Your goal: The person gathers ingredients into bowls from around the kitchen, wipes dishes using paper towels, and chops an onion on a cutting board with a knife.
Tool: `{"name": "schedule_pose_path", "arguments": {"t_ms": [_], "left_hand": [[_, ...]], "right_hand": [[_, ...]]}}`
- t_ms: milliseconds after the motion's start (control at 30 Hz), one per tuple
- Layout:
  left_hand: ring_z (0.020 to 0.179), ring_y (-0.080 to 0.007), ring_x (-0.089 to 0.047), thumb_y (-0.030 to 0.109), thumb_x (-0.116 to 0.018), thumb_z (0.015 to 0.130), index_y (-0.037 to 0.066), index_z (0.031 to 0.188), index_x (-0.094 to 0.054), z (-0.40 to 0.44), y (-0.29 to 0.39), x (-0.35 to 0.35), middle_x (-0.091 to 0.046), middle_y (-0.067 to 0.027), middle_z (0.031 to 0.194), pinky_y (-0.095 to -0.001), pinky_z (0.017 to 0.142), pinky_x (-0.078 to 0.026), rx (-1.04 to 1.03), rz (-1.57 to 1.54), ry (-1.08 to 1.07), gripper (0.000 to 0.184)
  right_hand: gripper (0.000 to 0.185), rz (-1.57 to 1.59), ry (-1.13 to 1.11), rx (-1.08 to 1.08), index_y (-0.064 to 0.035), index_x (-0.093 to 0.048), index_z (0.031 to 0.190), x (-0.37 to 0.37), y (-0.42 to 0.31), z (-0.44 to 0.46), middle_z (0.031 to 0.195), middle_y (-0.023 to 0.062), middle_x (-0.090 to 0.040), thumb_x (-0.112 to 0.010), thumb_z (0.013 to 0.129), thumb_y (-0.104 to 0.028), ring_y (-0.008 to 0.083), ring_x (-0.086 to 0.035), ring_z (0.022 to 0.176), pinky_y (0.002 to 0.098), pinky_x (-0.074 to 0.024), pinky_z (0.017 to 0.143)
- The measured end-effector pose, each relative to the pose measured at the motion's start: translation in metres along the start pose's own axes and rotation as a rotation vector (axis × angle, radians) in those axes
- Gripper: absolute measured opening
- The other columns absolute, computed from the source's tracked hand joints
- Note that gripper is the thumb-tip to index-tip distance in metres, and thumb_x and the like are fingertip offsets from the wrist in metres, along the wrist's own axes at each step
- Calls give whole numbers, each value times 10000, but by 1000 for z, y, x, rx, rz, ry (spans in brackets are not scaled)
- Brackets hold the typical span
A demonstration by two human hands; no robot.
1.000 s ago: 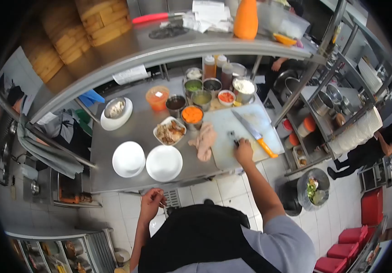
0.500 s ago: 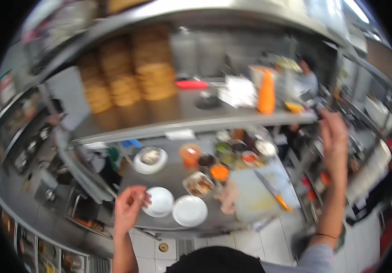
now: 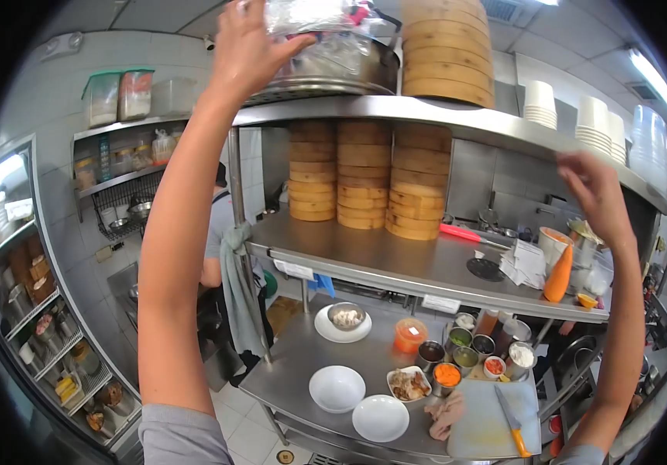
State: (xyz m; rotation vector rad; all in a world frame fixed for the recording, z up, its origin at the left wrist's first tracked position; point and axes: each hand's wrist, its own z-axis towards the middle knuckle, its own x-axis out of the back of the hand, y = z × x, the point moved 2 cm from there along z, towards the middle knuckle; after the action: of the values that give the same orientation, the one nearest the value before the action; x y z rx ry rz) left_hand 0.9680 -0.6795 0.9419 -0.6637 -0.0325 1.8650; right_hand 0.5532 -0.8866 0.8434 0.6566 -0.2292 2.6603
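Observation:
My left hand [image 3: 252, 50] is raised at the top shelf, thumb stretched out from the fingers. It is beside or against clear plastic packets [image 3: 326, 50] piled on a metal pot [image 3: 384, 66]; contact is hard to make out. My right hand [image 3: 597, 194] hangs in the air before the upper shelf, its fingers loosely bent and apart, with nothing visible in it. Nearest to it are stacked white paper cups [image 3: 593, 124]. On the table below, a white bowl [image 3: 337, 389] and a white plate [image 3: 381, 418] stand side by side.
Bamboo steamers [image 3: 415, 182] stand in stacks on the middle shelf, near an orange squeeze bottle [image 3: 558, 275]. A knife [image 3: 510, 411] lies on a cutting board [image 3: 473, 434] beside several sauce containers. Behind a hanging cloth [image 3: 234, 287] stands another person [image 3: 220, 232].
The view has tilted up and turned left, bringing the top shelf into sight. My left hand has risen from above the white dishes to the plastic packets; my right hand remains raised.

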Motion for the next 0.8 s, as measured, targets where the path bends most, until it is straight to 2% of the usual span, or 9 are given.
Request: {"name": "schedule_pose_path", "arguments": {"t_ms": [167, 200, 300, 333, 367, 400, 500, 700, 800], "left_hand": [[1027, -414, -622, 168, -590, 853, -46, 1134, -648, 45, -87, -80, -659, -268, 1048, -459, 922, -488, 203, -224, -210, 358], [992, -413, -638, 161, -582, 849, -52, 1100, -660, 58, -80, -59, -672, -268, 1024, -454, 892, -503, 229, -455, -166, 338], [900, -409, -668, 127, -557, 832, -56, 1038, -680, 72, -65, -29, -691, -270, 963, -438, 812, -533, 322, -589, -132, 302], [871, -407, -675, 115, -550, 825, -55, 1024, -684, 71, -71, -27, -694, -272, 944, -432, 787, -541, 360, -538, -139, 294], [904, -403, -673, 124, -552, 826, -50, 1052, -677, 71, -66, -14, -685, -278, 970, -430, 797, -537, 128, -399, -44, 312], [933, -423, -667, 97, -568, 799, -61, 1040, -667, 66, -65, -12, -677, -288, 947, -458, 833, -528, 412, -571, -197, 304], [1031, -434, -638, 48, -592, 748, -59, 1118, -632, 56, -102, -49, -657, -302, 1070, -455, 911, -514, 83, -262, 87, 388], [1109, -426, -609, 24, -611, 761, -54, 1190, -595, 43, -85, -20, -642, -298, 1133, -433, 974, -485, 172, -529, -203, 436], [1086, -423, -623, 46, -631, 769, -51, 1202, -586, 51, -88, -48, -648, -299, 1115, -427, 944, -501, 58, -533, 9, 447]], "right_hand": [[294, -55, 167, 752, -1, -695, 1102, -60, -166, 121, 979, 169, -710, -574, 986, -242, 179, -674, 911, 339, -531, 820], [338, -70, 80, 806, 16, -625, 1228, -69, -201, 142, 1169, 132, -685, -557, 1000, -224, 246, -671, 1050, 342, -525, 935], [420, -139, 197, 660, -62, -678, 1170, -121, -245, 257, 1020, 204, -708, -727, 788, -227, 282, -680, 943, 418, -522, 845], [411, -163, 217, 597, -59, -678, 1162, -133, -251, 287, 1013, 201, -707, -725, 788, -225, 280, -677, 935, 416, -520, 837], [403, -185, 210, 550, -57, -678, 1153, -139, -252, 302, 1005, 198, -706, -722, 788, -223, 278, -674, 927, 415, -518, 830], [395, -207, 198, 508, -55, -677, 1144, -144, -253, 317, 998, 196, -705, -720, 788, -221, 276, -670, 919, 414, -517, 822], [371, -245, 150, 415, -49, -677, 1118, -148, -253, 341, 975, 188, -703, -713, 788, -215, 269, -661, 894, 410, -511, 799], [323, -296, 88, 312, -36, -676, 1065, -146, -248, 363, 931, 171, -697, -698, 788, -202, 256, -643, 844, 403, -501, 753], [301, -314, 59, 270, -30, -676, 1038, -145, -244, 370, 908, 163, -695, -691, 788, -196, 249, -634, 819, 400, -496, 730]]}}
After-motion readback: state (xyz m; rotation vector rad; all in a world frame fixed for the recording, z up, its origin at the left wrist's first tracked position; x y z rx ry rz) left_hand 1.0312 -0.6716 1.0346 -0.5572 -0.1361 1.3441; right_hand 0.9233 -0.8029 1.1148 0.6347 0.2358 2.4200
